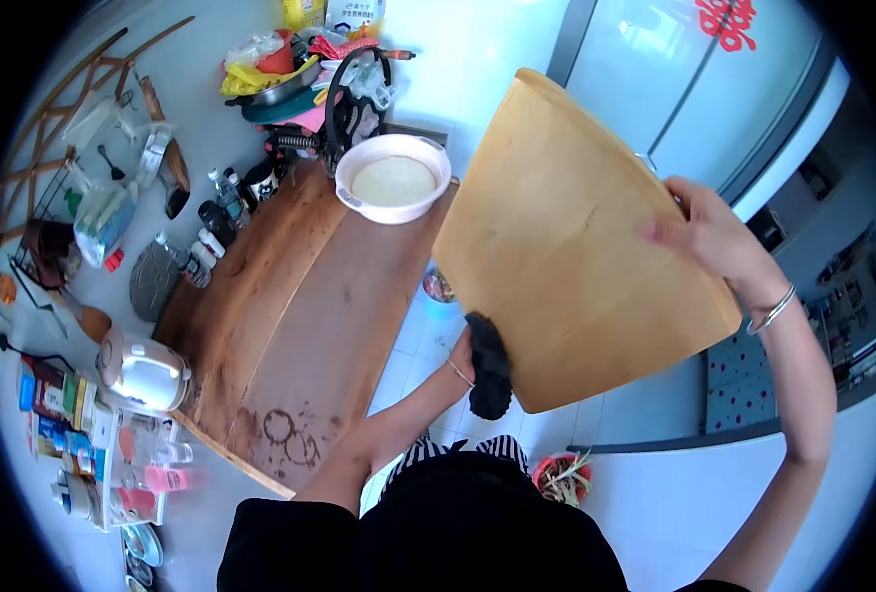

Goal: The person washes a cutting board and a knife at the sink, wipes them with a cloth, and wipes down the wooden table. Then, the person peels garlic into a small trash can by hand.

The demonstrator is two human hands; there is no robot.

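Observation:
A large pale wooden board (581, 257) is held up and tilted over the floor, right of the wooden table (320, 306). My right hand (709, 237) grips its upper right edge, with the thumb on the face and the fingers behind. At the board's lower left edge, my left hand (465, 357) holds a black cloth (490, 370), which touches the board. Most of the left hand's fingers are hidden behind the cloth. On the table's far end stands a white basin (393, 180) with something pale inside.
A rice cooker (142, 370) sits at the table's left corner. Bottles (226, 202) line the wall side. Beyond the basin is a pile of bowls and bags (310, 89). A red pot with a plant (563, 479) is on the floor near my body. Glass doors (694, 89) stand behind the board.

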